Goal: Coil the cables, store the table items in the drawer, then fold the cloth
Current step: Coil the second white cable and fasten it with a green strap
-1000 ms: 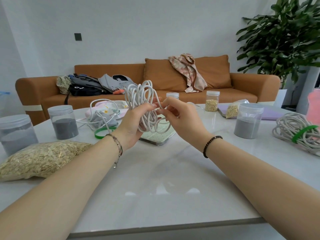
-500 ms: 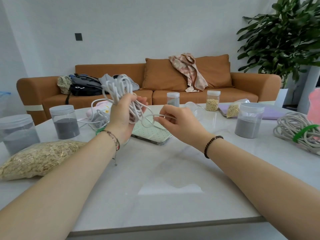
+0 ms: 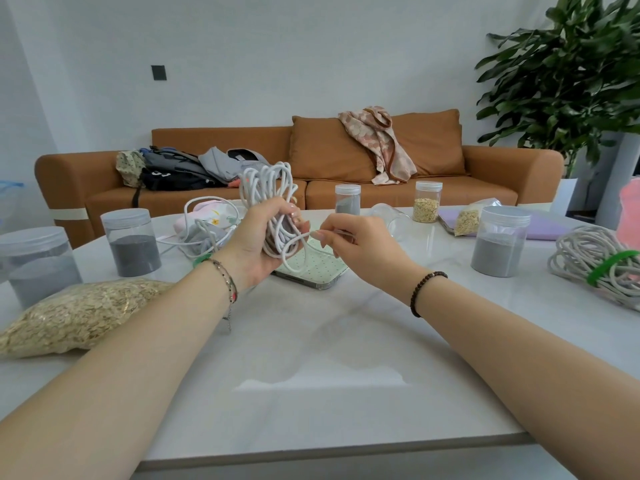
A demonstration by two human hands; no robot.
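Here we are at the near edge of the white marble table (image 3: 311, 341), both forearms reaching in toward 12 o'clock. At 9 o'clock a bag of oats (image 3: 79, 313) is lying flat.

Now the action, dead centre. The left hand (image 3: 254, 247) is clenching round the waist of a white cable bundle (image 3: 263, 194). Loops are sprouting above the fist and hanging below it, all of it held up off the table over a phone in a green dotted case (image 3: 311, 268). The right hand (image 3: 360, 244), just at its 3 o'clock, is pinching the cable's free tail (image 3: 306, 235) between thumb and fingertips.

This looks to me like the wrap-off. That tail wants winding round the waist in snug turns, side by side, with the left grip firm so the loops aren't springing apart. Then the end should be tucked under the last turn. Slack is the enemy here.

Further out at 3 o'clock, a grey cable coil with a green tie (image 3: 595, 261) is sitting bound, so that's 1 finished by my reckoning. At 11 o'clock another white cable (image 3: 207, 230) is sprawling loose across a pink cloth (image 3: 207, 213). A jar of grey sand (image 3: 133, 240) is standing at 10 o'clock and a second jar (image 3: 498, 244) at 2. Beyond everything, at 12, the orange sofa (image 3: 346, 195).
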